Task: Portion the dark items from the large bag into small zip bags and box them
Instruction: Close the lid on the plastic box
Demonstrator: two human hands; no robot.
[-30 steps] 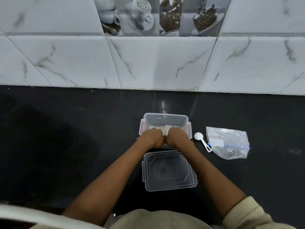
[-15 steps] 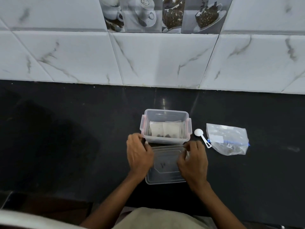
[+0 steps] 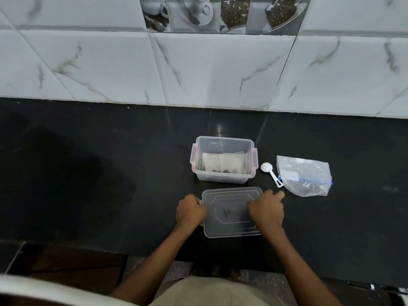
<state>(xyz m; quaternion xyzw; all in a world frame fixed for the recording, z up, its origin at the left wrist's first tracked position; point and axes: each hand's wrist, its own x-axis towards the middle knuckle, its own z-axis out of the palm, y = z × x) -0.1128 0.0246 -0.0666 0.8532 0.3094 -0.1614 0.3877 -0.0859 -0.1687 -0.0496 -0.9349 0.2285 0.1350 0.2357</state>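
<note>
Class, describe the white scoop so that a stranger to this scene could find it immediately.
Start at the black counter under the marble tiles. Right of the clear open box, before the large zip bag, lies the white scoop. It alone is solid white, with a round bowl and short handle.

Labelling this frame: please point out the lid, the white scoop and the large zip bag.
lid (image 3: 229,214): head view, flat centre panel.
white scoop (image 3: 266,167): head view, round bowl.
large zip bag (image 3: 309,171): head view, clear upper face.

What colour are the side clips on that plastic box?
The box is clear; its side clips are a translucent pinkish red, seen in the head view.
</note>
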